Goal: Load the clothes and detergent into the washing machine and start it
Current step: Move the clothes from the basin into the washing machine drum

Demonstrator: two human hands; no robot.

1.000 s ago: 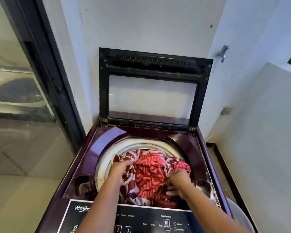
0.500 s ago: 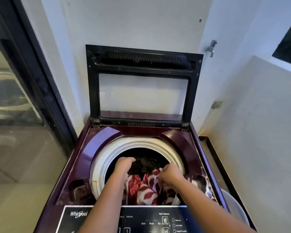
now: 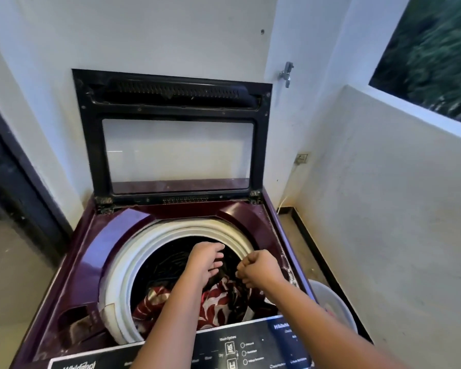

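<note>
The maroon top-load washing machine (image 3: 112, 235) stands with its glass lid (image 3: 176, 155) raised upright against the wall. Inside the white-rimmed drum (image 3: 133, 262) lies a red and white patterned garment (image 3: 216, 302) at the front, on top of dark clothes (image 3: 171, 262). My left hand (image 3: 205, 262) hovers over the drum opening with its fingers stretched out, holding nothing. My right hand (image 3: 258, 267) is beside it at the drum's right rim, curled into a fist with no cloth visible in it. No detergent container is in view.
The black control panel (image 3: 250, 347) runs along the machine's front edge under my forearms. A white basket (image 3: 338, 299) sits on the floor to the right. A tap (image 3: 286, 73) and a wall socket (image 3: 301, 157) are on the wall behind; a dark-framed glass door (image 3: 16, 198) is at left.
The patterned garment has dropped from the top of the drum down inside it. Both hands have let go and lifted; my left hand's fingers have straightened.
</note>
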